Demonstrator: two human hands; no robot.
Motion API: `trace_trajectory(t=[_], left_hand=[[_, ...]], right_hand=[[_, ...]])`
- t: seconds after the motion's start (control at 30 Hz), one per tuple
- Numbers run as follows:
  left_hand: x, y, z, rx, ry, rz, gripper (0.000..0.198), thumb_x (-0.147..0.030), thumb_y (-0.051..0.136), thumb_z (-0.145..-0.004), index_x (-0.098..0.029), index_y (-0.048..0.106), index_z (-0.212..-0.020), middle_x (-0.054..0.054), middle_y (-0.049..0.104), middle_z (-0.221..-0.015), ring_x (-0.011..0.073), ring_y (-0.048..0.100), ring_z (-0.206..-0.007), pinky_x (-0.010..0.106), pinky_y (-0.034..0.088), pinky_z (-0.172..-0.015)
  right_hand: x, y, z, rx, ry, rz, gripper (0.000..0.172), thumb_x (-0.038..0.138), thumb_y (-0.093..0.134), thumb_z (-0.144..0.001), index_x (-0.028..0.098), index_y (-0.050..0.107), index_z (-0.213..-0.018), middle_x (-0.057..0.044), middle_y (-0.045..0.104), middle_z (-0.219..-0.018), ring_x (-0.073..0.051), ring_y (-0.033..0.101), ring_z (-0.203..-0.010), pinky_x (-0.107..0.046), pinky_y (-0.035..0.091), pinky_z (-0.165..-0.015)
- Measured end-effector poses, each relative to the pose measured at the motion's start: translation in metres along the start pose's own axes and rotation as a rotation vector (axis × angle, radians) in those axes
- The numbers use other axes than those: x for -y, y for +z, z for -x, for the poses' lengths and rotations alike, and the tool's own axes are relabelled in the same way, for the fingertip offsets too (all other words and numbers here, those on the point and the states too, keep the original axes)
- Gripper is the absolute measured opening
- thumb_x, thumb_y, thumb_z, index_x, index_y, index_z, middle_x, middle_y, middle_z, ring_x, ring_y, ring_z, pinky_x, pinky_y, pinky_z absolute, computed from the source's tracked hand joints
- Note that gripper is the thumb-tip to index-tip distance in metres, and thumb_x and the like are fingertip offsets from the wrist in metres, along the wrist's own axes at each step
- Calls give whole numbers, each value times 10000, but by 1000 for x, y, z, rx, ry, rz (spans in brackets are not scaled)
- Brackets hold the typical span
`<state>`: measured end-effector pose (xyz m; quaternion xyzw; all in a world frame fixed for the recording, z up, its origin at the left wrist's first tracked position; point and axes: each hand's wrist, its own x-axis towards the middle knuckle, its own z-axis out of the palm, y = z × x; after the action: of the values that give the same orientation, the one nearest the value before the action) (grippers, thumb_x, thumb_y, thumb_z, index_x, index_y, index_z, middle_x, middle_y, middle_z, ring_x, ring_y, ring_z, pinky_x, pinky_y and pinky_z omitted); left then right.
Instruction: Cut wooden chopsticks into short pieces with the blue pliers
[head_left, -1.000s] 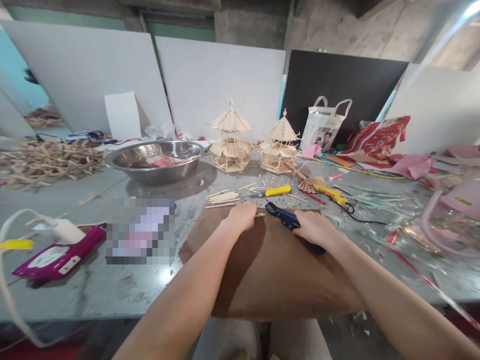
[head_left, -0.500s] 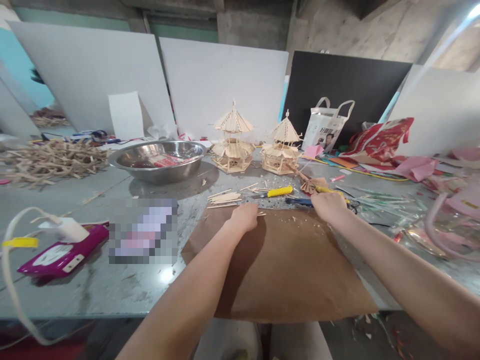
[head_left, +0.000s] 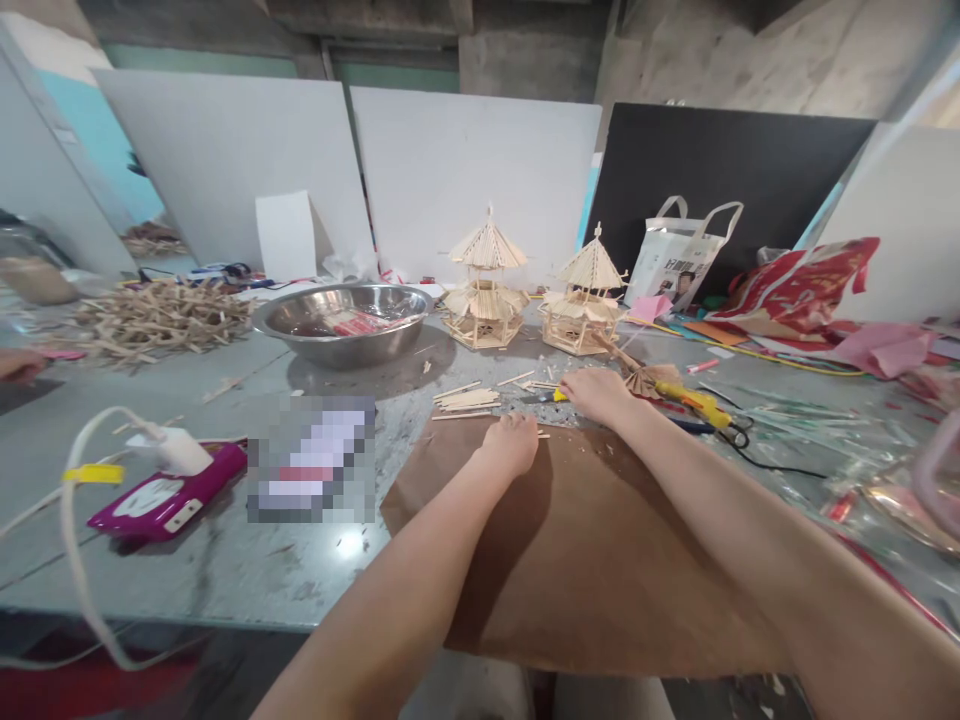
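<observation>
On the far part of a brown paper sheet (head_left: 615, 560), my left hand (head_left: 512, 443) is closed, with the end of a thin wooden stick (head_left: 544, 436) showing beside its fingers. My right hand (head_left: 596, 395) reaches over a yellow utility knife (head_left: 560, 395), its fingers closed around the handle and covering most of it. The knife's blade points left, toward a small pile of flat wooden sticks (head_left: 469, 400). Just right of my right hand lie a yellow glue gun (head_left: 694, 402) and a brown pleated paper piece (head_left: 643, 383).
Two stick pagoda models (head_left: 487, 300) stand behind my hands, beside a steel basin (head_left: 345, 325). A purple power strip (head_left: 169, 492) and a blurred-out phone (head_left: 315, 455) lie left. Another person's hand (head_left: 19, 365) shows at the left edge. Clear strips (head_left: 795, 415) litter the right.
My right hand has moved left from the glue gun onto the utility knife. My left hand stays closed at the paper's far edge. The view has turned slightly left.
</observation>
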<state>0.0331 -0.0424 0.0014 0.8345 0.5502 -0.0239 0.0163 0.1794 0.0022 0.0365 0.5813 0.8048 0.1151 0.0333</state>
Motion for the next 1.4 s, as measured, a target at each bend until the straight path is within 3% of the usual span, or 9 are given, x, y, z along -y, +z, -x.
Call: trace_trajectory(t=[0.2, 0.4, 0.7, 1.07, 1.23, 1.4], left_hand=[[-10, 1, 7, -27, 55, -13, 289, -72, 356, -734, -55, 477, -996, 178, 495, -995, 246, 485, -938, 326, 412, -766], [-7, 3, 5, 5, 79, 36, 333, -90, 406, -717, -60, 472, -1042, 182, 478, -1039, 250, 477, -948, 323, 403, -783], [-5, 8, -1, 9, 97, 110, 335, -122, 369, -751, -59, 485, -1060, 175, 529, -1019, 253, 495, -960, 339, 403, -799], [3, 22, -10, -56, 87, 186, 322, -240, 306, -800, -85, 519, -986, 165, 581, -919, 250, 558, -853, 349, 432, -726], [3, 21, -11, -57, 50, 234, 295, -219, 313, -794, -99, 485, -1001, 155, 580, -905, 247, 556, -851, 337, 423, -714], [9, 21, -20, -66, 31, 306, 214, -168, 374, -754, -85, 523, -883, 146, 589, -835, 231, 558, -819, 321, 410, -707]], right_hand=[[44, 9, -58, -17, -186, -12, 287, 153, 377, -763, 152, 574, -972, -118, 599, -980, -204, 540, -922, -280, 414, -719], [69, 19, -84, 15, -251, 8, 265, 92, 420, -721, 87, 626, -888, -171, 616, -921, -225, 568, -876, -296, 421, -720], [73, 25, -92, 4, -279, 23, 288, 40, 412, -712, 71, 620, -908, -186, 606, -943, -236, 560, -897, -313, 431, -717], [69, 22, -82, -17, -266, -28, 293, 66, 354, -759, 97, 554, -971, -160, 597, -964, -218, 558, -895, -303, 416, -716], [67, 14, -78, -129, -156, -84, 363, 113, 257, -812, 142, 384, -1150, -144, 546, -1049, -203, 539, -910, -301, 404, -714], [55, -6, -59, -442, -2, -388, 316, 251, 238, -840, 203, 439, -1080, -79, 549, -1032, -192, 500, -935, -281, 384, -734]])
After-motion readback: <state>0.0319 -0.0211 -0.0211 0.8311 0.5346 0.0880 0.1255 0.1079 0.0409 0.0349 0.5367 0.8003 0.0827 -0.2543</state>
